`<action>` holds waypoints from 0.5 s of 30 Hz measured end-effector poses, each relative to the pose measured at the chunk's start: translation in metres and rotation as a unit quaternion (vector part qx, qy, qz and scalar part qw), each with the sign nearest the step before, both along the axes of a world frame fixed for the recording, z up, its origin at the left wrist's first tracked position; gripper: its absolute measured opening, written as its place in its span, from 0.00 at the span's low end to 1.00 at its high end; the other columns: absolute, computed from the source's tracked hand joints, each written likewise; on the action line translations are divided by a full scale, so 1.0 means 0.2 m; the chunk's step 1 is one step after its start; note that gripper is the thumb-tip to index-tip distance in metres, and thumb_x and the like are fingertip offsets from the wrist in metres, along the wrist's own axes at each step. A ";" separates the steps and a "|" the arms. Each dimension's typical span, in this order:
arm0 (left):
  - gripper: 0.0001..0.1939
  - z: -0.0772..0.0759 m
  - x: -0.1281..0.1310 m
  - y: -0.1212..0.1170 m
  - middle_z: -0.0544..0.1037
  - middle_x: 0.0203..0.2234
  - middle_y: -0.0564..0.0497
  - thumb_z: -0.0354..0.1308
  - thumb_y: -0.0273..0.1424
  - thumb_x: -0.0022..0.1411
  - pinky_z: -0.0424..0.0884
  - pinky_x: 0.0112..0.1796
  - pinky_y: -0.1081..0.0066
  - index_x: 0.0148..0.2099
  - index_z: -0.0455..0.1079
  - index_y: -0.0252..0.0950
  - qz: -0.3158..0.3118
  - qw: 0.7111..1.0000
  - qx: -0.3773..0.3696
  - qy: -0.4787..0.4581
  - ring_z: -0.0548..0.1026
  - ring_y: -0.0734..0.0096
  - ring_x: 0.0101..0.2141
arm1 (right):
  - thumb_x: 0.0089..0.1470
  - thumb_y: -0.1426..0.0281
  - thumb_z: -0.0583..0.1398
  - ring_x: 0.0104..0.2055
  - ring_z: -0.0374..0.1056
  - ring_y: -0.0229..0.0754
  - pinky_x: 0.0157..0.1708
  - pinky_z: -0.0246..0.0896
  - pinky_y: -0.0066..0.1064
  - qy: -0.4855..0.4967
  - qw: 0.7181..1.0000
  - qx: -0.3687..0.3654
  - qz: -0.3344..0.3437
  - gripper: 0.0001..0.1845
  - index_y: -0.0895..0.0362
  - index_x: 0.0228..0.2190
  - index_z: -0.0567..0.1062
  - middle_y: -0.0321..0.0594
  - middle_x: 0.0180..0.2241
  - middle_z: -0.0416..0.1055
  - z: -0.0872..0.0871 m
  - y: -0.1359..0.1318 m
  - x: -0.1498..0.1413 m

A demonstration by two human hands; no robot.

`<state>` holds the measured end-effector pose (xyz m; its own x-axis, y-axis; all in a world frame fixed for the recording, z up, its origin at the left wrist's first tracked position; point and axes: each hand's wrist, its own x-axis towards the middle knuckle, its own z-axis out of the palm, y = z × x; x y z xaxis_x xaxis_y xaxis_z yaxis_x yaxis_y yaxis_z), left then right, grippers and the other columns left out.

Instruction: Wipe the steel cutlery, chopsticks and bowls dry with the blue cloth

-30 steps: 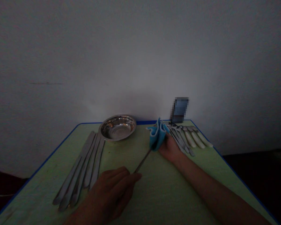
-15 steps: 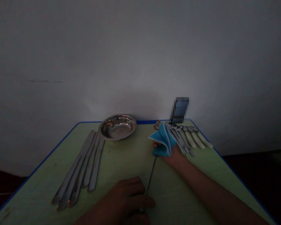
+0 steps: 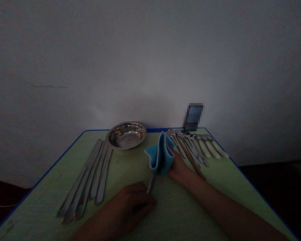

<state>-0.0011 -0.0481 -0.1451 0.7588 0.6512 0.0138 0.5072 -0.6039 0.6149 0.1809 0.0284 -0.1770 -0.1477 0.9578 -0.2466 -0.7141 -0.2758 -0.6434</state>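
My left hand (image 3: 130,207) is closed round the near end of a thin metal utensil (image 3: 152,183), low in the middle of the green table (image 3: 130,174). The utensil's far end runs into a folded blue cloth (image 3: 160,154). My right hand (image 3: 179,165) grips that cloth, wrapped round the utensil. Which kind of utensil it is stays hidden by the cloth.
Several long metal knives (image 3: 90,180) lie in a row at the left. A steel bowl (image 3: 126,134) stands at the back. Several spoons and white-handled pieces (image 3: 200,147) lie at the right, by a blurred upright object (image 3: 193,117) against the wall.
The cloth and my right hand slid toward me along the utensil and to the left. My left hand drew back slightly, and the utensil shows shorter between the hands.
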 end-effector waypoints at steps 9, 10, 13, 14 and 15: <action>0.10 0.02 -0.02 0.01 0.78 0.35 0.52 0.50 0.32 0.65 0.69 0.41 0.68 0.42 0.72 0.42 0.010 0.981 -0.163 -0.100 0.75 0.70 0.37 | 0.55 0.62 0.52 0.14 0.54 0.32 0.14 0.51 0.23 0.034 0.992 0.060 -0.104 0.15 0.54 0.20 0.65 0.29 0.14 0.62 0.21 0.11 0.17; 0.10 0.01 -0.02 0.02 0.79 0.37 0.51 0.49 0.33 0.65 0.70 0.41 0.67 0.45 0.70 0.42 0.021 0.964 -0.223 -0.142 0.75 0.70 0.37 | 0.55 0.63 0.52 0.14 0.53 0.31 0.13 0.49 0.23 0.038 0.990 0.069 -0.114 0.17 0.54 0.17 0.63 0.29 0.13 0.60 0.23 0.10 0.18; 0.14 -0.03 -0.01 0.03 0.78 0.40 0.46 0.51 0.37 0.64 0.73 0.32 0.66 0.50 0.60 0.40 0.079 0.885 -0.364 -0.280 0.77 0.69 0.31 | 0.56 0.64 0.51 0.13 0.53 0.31 0.13 0.48 0.22 0.030 0.981 0.091 -0.167 0.20 0.54 0.14 0.57 0.28 0.12 0.57 0.30 0.07 0.18; 0.15 -0.05 -0.01 0.04 0.78 0.40 0.45 0.52 0.38 0.63 0.73 0.28 0.68 0.50 0.59 0.39 0.101 0.865 -0.385 -0.304 0.78 0.69 0.29 | 0.56 0.63 0.51 0.13 0.53 0.31 0.13 0.49 0.23 0.019 0.977 0.100 -0.189 0.20 0.54 0.15 0.56 0.28 0.12 0.56 0.32 0.06 0.19; 0.15 -0.06 0.00 0.04 0.78 0.38 0.44 0.52 0.40 0.62 0.72 0.24 0.71 0.48 0.60 0.37 0.119 0.859 -0.396 -0.303 0.77 0.69 0.27 | 0.55 0.61 0.51 0.14 0.53 0.31 0.14 0.50 0.23 -0.001 0.975 0.107 -0.196 0.20 0.54 0.15 0.56 0.28 0.12 0.56 0.33 0.05 0.20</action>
<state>-0.0017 -0.0401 -0.1572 0.6123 0.7743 -0.1599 0.0002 0.2021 0.9794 0.2203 0.0390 -0.1103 0.2397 0.9702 -0.0347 -0.7369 0.1586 -0.6571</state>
